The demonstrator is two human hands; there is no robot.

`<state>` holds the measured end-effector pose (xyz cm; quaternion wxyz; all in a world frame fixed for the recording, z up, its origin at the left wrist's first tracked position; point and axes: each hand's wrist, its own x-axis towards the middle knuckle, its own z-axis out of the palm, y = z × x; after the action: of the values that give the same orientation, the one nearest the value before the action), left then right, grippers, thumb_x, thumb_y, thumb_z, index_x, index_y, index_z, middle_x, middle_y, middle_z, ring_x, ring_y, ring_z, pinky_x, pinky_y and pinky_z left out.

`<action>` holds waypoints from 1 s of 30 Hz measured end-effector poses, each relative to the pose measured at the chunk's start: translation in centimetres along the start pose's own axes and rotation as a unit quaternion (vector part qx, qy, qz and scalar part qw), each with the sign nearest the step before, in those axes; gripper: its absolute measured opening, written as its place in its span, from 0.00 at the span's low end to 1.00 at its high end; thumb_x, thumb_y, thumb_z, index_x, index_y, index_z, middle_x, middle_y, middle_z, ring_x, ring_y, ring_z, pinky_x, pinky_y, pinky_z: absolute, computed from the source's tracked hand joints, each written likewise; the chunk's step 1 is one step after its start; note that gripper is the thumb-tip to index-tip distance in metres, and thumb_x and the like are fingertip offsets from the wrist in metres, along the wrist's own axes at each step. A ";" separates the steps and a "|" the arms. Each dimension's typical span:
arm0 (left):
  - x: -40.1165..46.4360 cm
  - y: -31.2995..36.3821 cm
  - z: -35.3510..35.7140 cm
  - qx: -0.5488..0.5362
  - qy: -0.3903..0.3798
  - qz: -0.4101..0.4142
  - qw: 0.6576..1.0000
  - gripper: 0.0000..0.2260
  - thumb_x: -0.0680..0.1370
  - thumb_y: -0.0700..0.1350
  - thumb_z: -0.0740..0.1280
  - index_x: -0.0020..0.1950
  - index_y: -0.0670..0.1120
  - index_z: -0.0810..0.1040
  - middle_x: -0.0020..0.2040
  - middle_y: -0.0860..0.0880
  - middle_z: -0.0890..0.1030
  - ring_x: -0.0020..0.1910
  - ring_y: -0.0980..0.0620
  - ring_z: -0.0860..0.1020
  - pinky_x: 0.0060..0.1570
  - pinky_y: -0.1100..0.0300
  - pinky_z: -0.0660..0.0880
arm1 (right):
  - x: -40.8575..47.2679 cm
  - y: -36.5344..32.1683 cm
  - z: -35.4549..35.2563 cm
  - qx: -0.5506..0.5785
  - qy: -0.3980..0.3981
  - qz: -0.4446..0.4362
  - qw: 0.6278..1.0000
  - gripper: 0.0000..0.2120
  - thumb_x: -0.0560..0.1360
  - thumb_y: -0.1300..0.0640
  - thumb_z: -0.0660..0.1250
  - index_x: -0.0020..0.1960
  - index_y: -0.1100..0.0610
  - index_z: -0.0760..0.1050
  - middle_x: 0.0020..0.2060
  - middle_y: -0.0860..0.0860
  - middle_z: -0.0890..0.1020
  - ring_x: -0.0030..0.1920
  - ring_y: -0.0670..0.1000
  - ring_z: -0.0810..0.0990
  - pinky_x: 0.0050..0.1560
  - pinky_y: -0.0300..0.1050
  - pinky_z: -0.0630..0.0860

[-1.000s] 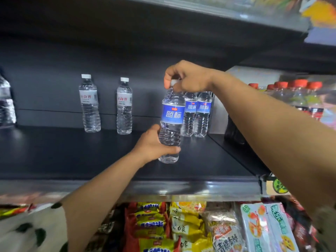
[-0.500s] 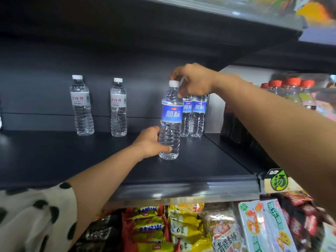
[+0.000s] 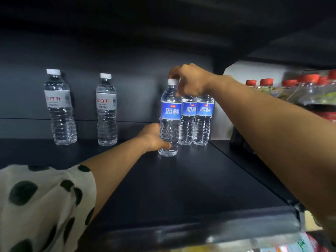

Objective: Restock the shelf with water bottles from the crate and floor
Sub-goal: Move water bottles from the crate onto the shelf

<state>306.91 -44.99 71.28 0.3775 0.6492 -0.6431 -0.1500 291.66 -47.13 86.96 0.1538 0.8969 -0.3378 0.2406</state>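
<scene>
- The dark shelf (image 3: 181, 188) runs deep under a low upper board; its metal front lip (image 3: 200, 231) lies nearest the person, well short of the fingers, with bare shelf between lip and hands.
- The left hand (image 3: 154, 138) grips the lower body of the blue-label bottle (image 3: 170, 113), its fingers (image 3: 164, 145) curled round the ribbed base, which seems to stand on the shelf.
- Above it the right hand (image 3: 190, 81) pinches the white cap (image 3: 172, 81) from overhead, fingertips closed on it.
- The bottle looks full, so likely fairly heavy for its size; the thin ribbed plastic probably gives under a squeeze and may be slick. The stiff cap and neck, or low round the base, seem the surest holds.
- Just beyond and right of the fingers stand two more blue-label bottles (image 3: 196, 119), touching or nearly touching the held one, so a nudge could topple them.
- Far left of the fingers, two white-label bottles (image 3: 81, 108) stand by the back wall, with open shelf between them and the hands.
- Right of the hands, past the shelf's side edge, are red-capped bottles (image 3: 291, 84).
</scene>
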 end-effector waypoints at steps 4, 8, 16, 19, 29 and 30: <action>2.4 -0.9 0.2 0.002 0.003 0.000 1.000 0.19 0.61 0.46 0.79 0.48 0.47 0.78 0.47 0.48 0.84 0.47 0.47 0.83 0.53 0.48 0.79 | 1.6 0.9 0.9 -0.012 -0.007 0.003 1.000 0.20 0.69 0.60 0.73 0.59 0.55 0.74 0.45 0.52 0.79 0.48 0.55 0.79 0.42 0.43 0.73; 4.2 -1.3 0.5 -0.011 0.012 -0.001 1.000 0.15 0.64 0.41 0.79 0.45 0.45 0.77 0.46 0.45 0.84 0.47 0.45 0.83 0.53 0.47 0.80 | 3.0 1.7 1.3 -0.026 -0.019 0.007 0.999 0.19 0.68 0.57 0.76 0.57 0.53 0.75 0.48 0.52 0.79 0.46 0.54 0.78 0.40 0.42 0.71; 6.4 -1.7 0.8 -0.002 0.015 -0.010 1.000 0.16 0.66 0.42 0.79 0.49 0.45 0.78 0.49 0.45 0.83 0.49 0.45 0.82 0.53 0.48 0.79 | 4.7 2.6 2.4 -0.057 -0.014 0.012 0.998 0.19 0.67 0.55 0.76 0.55 0.53 0.74 0.45 0.52 0.76 0.48 0.57 0.78 0.50 0.50 0.77; 6.8 -1.7 1.0 0.012 0.024 -0.013 1.000 0.17 0.66 0.43 0.79 0.49 0.44 0.78 0.49 0.44 0.82 0.49 0.44 0.82 0.52 0.48 0.80 | 4.9 2.9 2.7 -0.065 -0.012 0.015 0.998 0.19 0.66 0.55 0.76 0.54 0.52 0.74 0.45 0.52 0.76 0.48 0.57 0.78 0.51 0.53 0.78; 7.3 -1.6 1.1 0.029 0.031 -0.021 0.999 0.18 0.66 0.44 0.79 0.51 0.42 0.77 0.50 0.43 0.82 0.50 0.44 0.81 0.53 0.48 0.80 | 5.7 3.6 3.4 -0.051 -0.003 0.022 0.998 0.22 0.67 0.56 0.76 0.59 0.54 0.74 0.48 0.52 0.77 0.49 0.56 0.76 0.51 0.50 0.76; 7.3 -1.6 1.1 0.030 0.033 -0.022 0.999 0.18 0.66 0.44 0.79 0.52 0.42 0.77 0.50 0.43 0.82 0.50 0.44 0.81 0.53 0.48 0.80 | 5.8 3.7 3.5 -0.052 -0.003 0.023 0.998 0.22 0.68 0.56 0.76 0.59 0.54 0.74 0.49 0.52 0.76 0.49 0.56 0.76 0.52 0.50 0.76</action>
<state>308.20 -52.44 71.57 0.3753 0.6791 -0.6199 -0.1170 294.08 -54.42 87.49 0.1932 0.8803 -0.3711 0.2239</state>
